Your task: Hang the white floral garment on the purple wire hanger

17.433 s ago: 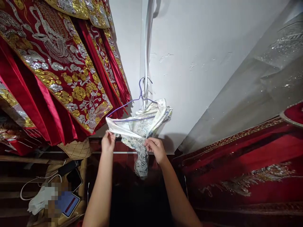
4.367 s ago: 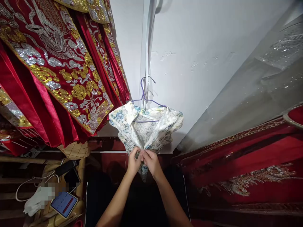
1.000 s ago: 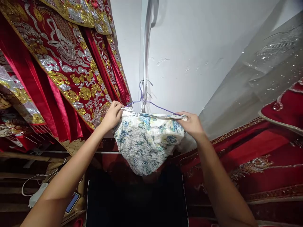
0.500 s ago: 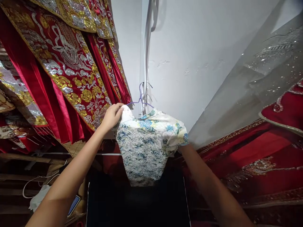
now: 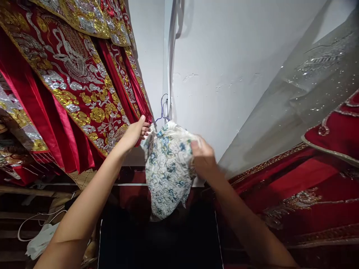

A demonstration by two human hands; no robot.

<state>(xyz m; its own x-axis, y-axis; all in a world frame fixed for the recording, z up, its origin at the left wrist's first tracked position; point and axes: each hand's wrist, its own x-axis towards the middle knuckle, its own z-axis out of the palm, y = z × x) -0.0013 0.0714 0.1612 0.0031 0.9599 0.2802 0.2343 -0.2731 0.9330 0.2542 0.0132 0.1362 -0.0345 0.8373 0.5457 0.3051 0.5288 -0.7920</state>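
A small white garment (image 5: 168, 168) with blue and yellow flowers hangs on a purple wire hanger (image 5: 163, 109), hooked on a white strip at the wall corner. My left hand (image 5: 134, 132) rests at the garment's left shoulder, fingers stretched toward the hanger, against the hem of a red robe. My right hand (image 5: 203, 157), blurred by motion, presses on the garment's right side with its fingers on the cloth. The hanger's bar is hidden under the fabric.
Red robes with gold and silver embroidery (image 5: 70, 82) hang close on the left. More red embroidered cloth (image 5: 294, 186) and a sheer sequinned fabric (image 5: 308, 82) lie on the right. A white wall (image 5: 224, 56) is behind. A white cable and cloth (image 5: 39, 239) sit low on the left.
My right hand has come up from under the garment's right sleeve onto its front. The garment has bunched narrower and swung a little left. My left hand opened at the shoulder.
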